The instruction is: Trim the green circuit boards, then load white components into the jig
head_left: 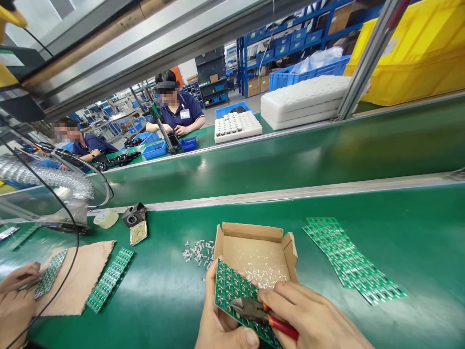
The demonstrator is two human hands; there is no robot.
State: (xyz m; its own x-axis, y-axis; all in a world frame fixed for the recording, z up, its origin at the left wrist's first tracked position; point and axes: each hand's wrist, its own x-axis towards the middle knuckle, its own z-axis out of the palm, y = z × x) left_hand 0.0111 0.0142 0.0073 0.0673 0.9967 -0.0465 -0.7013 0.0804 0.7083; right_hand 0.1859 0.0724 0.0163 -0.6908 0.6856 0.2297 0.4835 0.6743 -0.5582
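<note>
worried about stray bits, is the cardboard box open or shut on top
Open: the cardboard box has no lid across its top, and its inside shows from above, with small shiny bits on its floor.

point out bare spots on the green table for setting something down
Bare stretches of green tabletop lie right of the overlapping green circuit boards and between the grey pile of small parts and the green circuit board beside the tan sheet. Crowded: around the open brown cardboard box, left hand and right hand, and at the co-worker's hands, far left.
</note>
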